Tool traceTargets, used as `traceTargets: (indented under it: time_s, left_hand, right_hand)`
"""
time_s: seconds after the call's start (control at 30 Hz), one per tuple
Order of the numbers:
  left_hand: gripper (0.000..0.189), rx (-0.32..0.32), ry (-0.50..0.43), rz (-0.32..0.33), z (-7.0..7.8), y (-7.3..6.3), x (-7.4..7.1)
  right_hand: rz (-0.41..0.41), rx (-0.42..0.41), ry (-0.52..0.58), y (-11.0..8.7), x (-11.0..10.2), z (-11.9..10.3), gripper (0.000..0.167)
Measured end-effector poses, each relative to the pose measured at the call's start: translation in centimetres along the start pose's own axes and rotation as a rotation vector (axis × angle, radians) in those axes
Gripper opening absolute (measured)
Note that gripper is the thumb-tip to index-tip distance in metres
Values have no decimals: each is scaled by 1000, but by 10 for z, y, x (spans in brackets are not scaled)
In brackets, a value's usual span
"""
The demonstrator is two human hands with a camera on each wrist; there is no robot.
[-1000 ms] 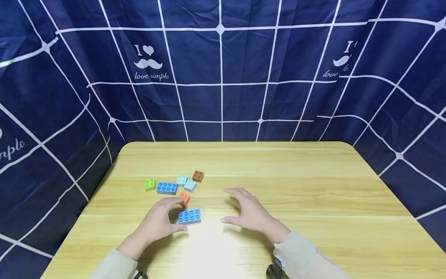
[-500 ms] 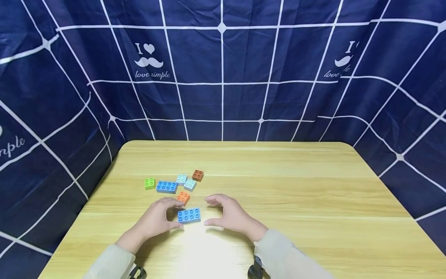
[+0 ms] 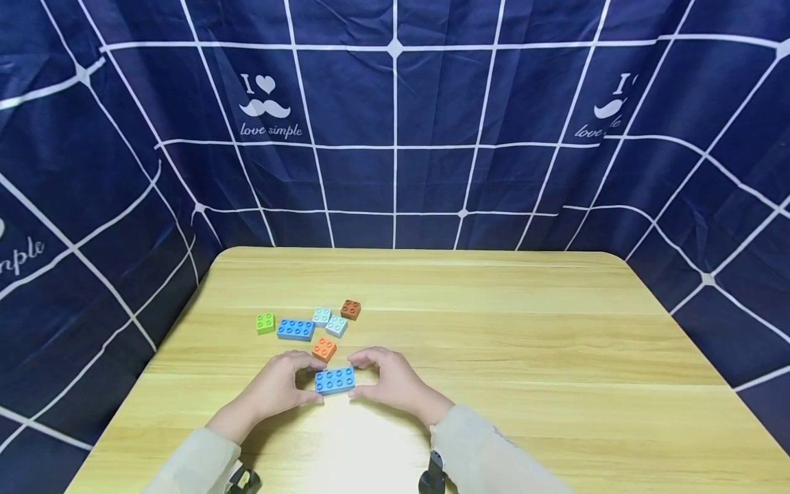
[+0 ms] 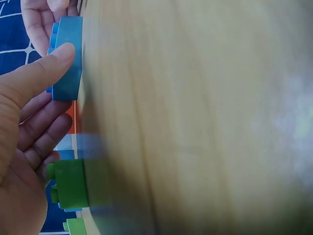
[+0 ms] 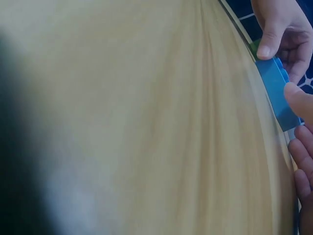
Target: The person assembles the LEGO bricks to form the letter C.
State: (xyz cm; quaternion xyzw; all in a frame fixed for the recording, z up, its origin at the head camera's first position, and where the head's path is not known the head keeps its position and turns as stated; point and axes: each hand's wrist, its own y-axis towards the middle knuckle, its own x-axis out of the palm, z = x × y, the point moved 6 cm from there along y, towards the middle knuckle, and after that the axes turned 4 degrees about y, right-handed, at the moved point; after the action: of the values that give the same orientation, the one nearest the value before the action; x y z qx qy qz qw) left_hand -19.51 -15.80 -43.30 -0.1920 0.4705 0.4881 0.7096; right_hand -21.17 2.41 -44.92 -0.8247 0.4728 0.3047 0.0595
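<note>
A long blue toy brick (image 3: 335, 381) with two rows of studs lies near the front of the table. My left hand (image 3: 278, 387) pinches its left end, thumb in front and fingers behind. At the right end, my right hand (image 3: 398, 385) grips it the same way. The left wrist view shows the left thumb across the front face of the blue brick (image 4: 71, 30). Just behind the held brick sits an orange square brick (image 3: 324, 348). A darker green brick (image 4: 71, 183) stands by the left palm, hidden by the hand in the head view.
Farther back on the wooden table (image 3: 524, 329) are a light green brick (image 3: 265, 323), another long blue brick (image 3: 295, 329), two pale blue bricks (image 3: 336, 325) and a brown brick (image 3: 351, 309). A dark blue gridded cloth (image 3: 432, 178) hangs behind.
My right hand has moved left across the table to the blue brick's right end. The left hand has shifted slightly left and closed in around the left end.
</note>
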Motion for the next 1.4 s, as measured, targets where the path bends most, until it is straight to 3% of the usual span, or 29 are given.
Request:
traceTargets:
  time_s: [0.37, 0.57, 0.93, 1.4]
  left_hand:
    - [41, 37, 8, -3, 5, 2, -1]
    - [40, 62, 10, 0, 11, 5, 1]
    - [39, 95, 0, 4, 28, 16, 9]
    - [37, 144, -38, -71, 59, 42, 33]
  right_hand:
    - [-8, -9, -77, 2, 7, -3, 48]
    - [-13, -29, -68, -2, 4, -4, 45]
    - [-21, -50, 20, -14, -18, 2, 41]
    - [27, -29, -8, -45, -52, 18, 39]
